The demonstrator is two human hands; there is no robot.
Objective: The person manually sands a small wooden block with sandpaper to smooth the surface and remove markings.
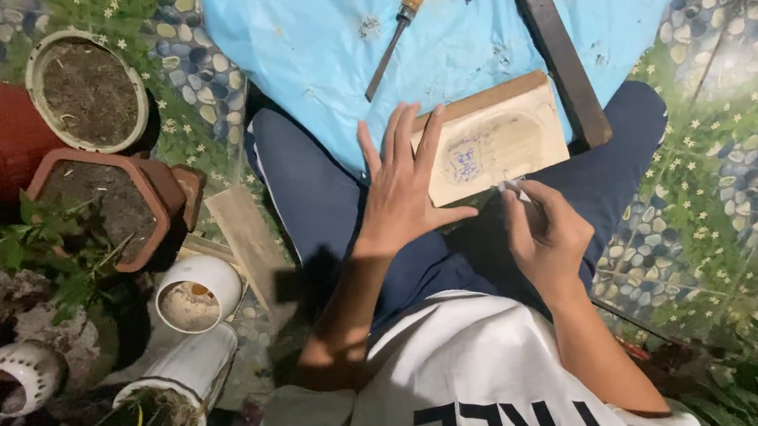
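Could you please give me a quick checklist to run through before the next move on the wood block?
1. Block steadied: left hand lies flat on its near-left corner: ok.
2. Block supported on lap and blue sheet: ok.
3. Right hand grips a small white tool at the block's near edge: ok.
4. Tool's kind and tip: cannot tell.
5. Chisel lies apart on the sheet, clear of both hands: ok.
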